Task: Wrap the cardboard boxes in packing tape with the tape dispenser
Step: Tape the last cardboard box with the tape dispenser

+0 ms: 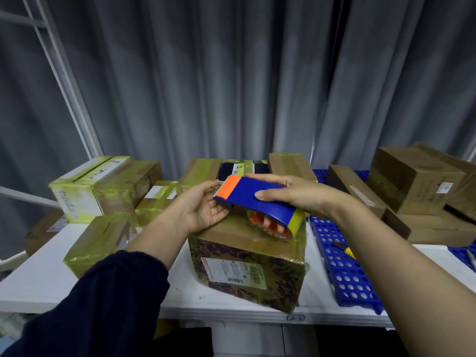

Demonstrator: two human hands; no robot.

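Standing on the white table, the cardboard box lies under the tape dispenser. The dispenser's long axis runs left-right, toothed orange end pointing left. The right hand grips its body; the left hand cups that end.

My left hand palm-up from a dark sleeve, thumb and fingers cupping the nose of the tape dispenser, my right hand gripping it from above, fingers curled underneath
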